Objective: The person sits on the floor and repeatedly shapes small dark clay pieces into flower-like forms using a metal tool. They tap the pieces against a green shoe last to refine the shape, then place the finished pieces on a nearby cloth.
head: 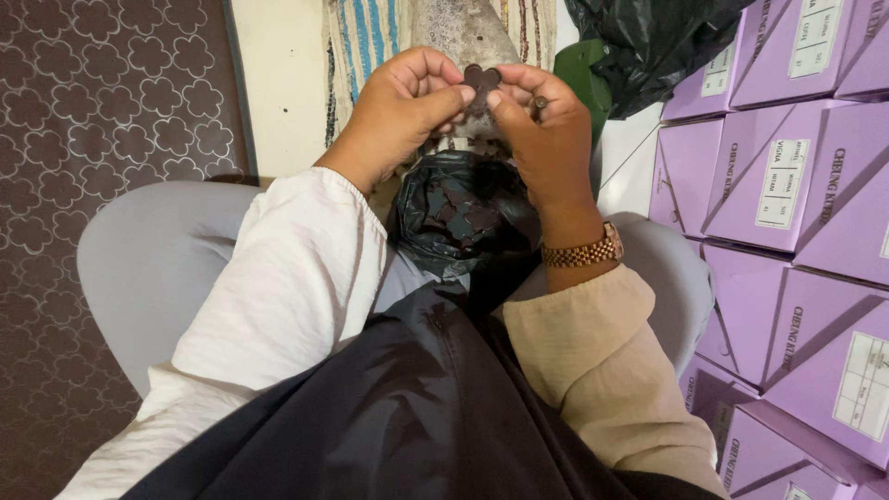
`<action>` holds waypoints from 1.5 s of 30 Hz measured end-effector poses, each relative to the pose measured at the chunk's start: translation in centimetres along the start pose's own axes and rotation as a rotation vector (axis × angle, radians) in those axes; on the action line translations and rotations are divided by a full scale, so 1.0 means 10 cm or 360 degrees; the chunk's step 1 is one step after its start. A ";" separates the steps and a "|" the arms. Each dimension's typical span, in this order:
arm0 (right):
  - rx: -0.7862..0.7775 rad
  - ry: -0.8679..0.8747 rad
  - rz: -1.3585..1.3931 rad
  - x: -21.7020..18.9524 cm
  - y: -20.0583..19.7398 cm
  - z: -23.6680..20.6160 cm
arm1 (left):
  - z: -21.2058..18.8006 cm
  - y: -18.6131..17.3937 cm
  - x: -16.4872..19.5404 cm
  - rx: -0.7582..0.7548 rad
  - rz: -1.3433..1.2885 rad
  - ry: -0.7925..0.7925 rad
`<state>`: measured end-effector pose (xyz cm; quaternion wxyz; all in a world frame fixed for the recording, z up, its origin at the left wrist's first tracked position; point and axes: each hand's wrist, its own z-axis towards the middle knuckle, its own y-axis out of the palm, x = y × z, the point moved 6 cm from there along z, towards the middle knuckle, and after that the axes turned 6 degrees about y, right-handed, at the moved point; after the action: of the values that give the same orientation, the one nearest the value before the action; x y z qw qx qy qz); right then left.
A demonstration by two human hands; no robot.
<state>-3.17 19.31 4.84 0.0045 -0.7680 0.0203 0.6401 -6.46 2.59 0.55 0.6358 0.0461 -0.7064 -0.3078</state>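
Hands: left hand (pixel 400 102) and right hand (pixel 546 125) pinching one small dark flower-shaped piece (pixel 481 80). Below, black bag (pixel 463 218) of like pieces. Right of grip, stacked purple boxes (pixel 787 185); left, brown patterned floor (pixel 102 120).

A dark brown floor covering (pixel 102 111) with a pale quatrefoil pattern fills the left side, meeting a strip of plain cream floor (pixel 278 83) beside it. A striped woven mat (pixel 366 32) in blue and white lies at the top. On the right, lilac cardboard boxes (pixel 787 185) with white labels are stacked closely, under soft, even light.
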 end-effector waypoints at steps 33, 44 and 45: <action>0.0163 -0.0207 -0.0412 0.26 -0.13 0.10 | 0.06 -0.22 -0.26 0.0354 0.1438 0.0377; 0.0076 -0.0288 -0.0694 0.35 -0.02 0.08 | 0.09 -0.38 -0.28 0.0466 0.1400 0.0334; 0.0068 -0.0296 -0.0683 0.36 -0.01 0.08 | 0.08 -0.38 -0.27 0.0472 0.1423 0.0348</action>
<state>-3.32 19.38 1.13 0.1586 -0.6921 -0.1303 0.6920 -7.95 1.10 -3.65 0.7628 -0.1399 -0.6223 0.1064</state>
